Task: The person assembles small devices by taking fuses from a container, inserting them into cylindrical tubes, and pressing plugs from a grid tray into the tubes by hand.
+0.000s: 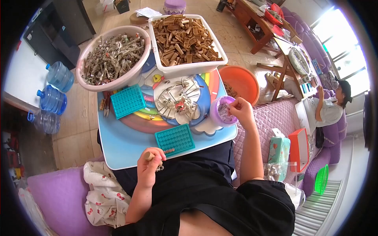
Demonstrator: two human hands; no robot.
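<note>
Left hand (149, 165) is closed on a small wooden peg (149, 156) at the table's near edge, just beside the teal hole tray (174, 139). Right hand (241, 111) has its fingers pinched inside the purple cup (223, 112) of small metal parts; what they grip cannot be told. Recommend drawing a single part and keeping the peg upright.

Three blue water jugs (52, 99) stand beside an orange basin (241, 80).

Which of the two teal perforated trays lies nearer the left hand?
The smaller teal tray at the table's near edge, just above the left hand; the other teal tray sits farther off, beside the pink basin.
</note>
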